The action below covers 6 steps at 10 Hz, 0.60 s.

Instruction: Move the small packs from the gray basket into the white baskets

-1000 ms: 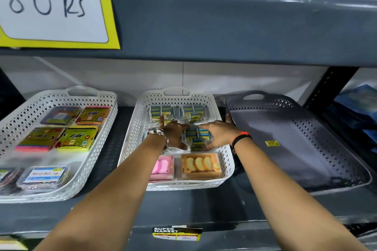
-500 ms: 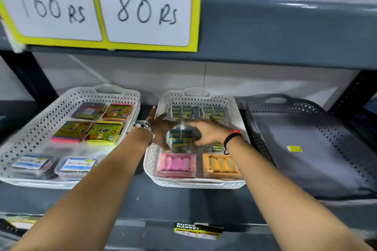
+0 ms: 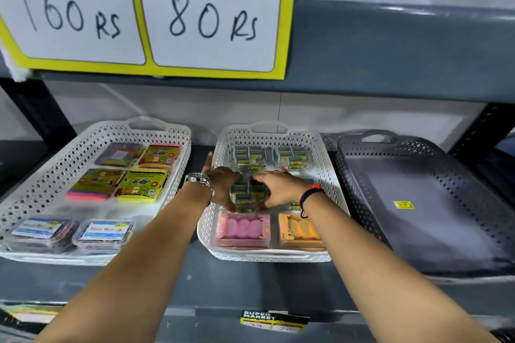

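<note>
A clear pack of small blue-and-yellow boxes (image 3: 249, 194) sits in the middle of the centre white basket (image 3: 328, 175). My left hand (image 3: 223, 188) grips its left side and my right hand (image 3: 280, 191) grips its right side. Two similar packs (image 3: 269, 156) lie at the back of that basket. A pink pack (image 3: 243, 228) and an orange pack (image 3: 299, 230) lie at its front. The gray basket (image 3: 362, 175) on the right holds no packs, only a yellow sticker (image 3: 404, 205). The left white basket (image 3: 55, 164) holds several colourful packs.
All three baskets stand on a gray metal shelf (image 3: 250, 287). Another shelf (image 3: 390, 44) hangs low overhead with a yellow price sign (image 3: 145, 14) reading 160 Rs and 80 Rs. A black upright post (image 3: 479, 131) stands at the right. A label (image 3: 274, 320) is stuck on the shelf's front edge.
The view has swung left, so the baskets sit further right in the frame. Both hands stay on the blue-and-yellow pack in the centre white basket, shifting it slightly left.
</note>
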Each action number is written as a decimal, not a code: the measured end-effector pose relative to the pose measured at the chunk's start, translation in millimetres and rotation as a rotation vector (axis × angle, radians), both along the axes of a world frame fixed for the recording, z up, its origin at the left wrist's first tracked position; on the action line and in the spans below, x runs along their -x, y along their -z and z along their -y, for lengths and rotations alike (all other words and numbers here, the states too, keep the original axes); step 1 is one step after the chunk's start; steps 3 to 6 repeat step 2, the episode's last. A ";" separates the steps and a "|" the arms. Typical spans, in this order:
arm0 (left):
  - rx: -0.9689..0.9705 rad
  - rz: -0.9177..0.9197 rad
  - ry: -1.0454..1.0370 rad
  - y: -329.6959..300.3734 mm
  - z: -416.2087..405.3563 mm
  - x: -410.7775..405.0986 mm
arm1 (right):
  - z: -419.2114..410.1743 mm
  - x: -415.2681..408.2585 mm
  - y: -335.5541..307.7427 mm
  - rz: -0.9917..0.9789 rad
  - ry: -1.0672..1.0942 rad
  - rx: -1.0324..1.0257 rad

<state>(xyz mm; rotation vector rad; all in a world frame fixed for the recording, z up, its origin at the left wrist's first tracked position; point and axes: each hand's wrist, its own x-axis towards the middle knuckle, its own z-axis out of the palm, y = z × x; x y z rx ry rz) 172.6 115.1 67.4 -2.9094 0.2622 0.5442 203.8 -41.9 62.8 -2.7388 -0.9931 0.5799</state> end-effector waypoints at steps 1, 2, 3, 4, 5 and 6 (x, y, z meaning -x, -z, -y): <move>-0.016 0.005 0.000 2.6 0.2 2.7 | 0.4 -3.7 6.9 -0.001 -0.007 0.005; -0.021 0.003 0.013 -3.8 -1.3 6.9 | 3.1 0.6 -2.3 0.002 -0.015 0.032; -0.021 0.003 0.013 -3.8 -1.3 6.9 | 3.1 0.6 -2.3 0.002 -0.015 0.032; -0.021 0.003 0.013 -3.8 -1.3 6.9 | 3.1 0.6 -2.3 0.002 -0.015 0.032; -0.021 0.003 0.013 -3.8 -1.3 6.9 | 3.1 0.6 -2.3 0.002 -0.015 0.032; -0.021 0.003 0.013 -3.8 -1.3 6.9 | 3.1 0.6 -2.3 0.002 -0.015 0.032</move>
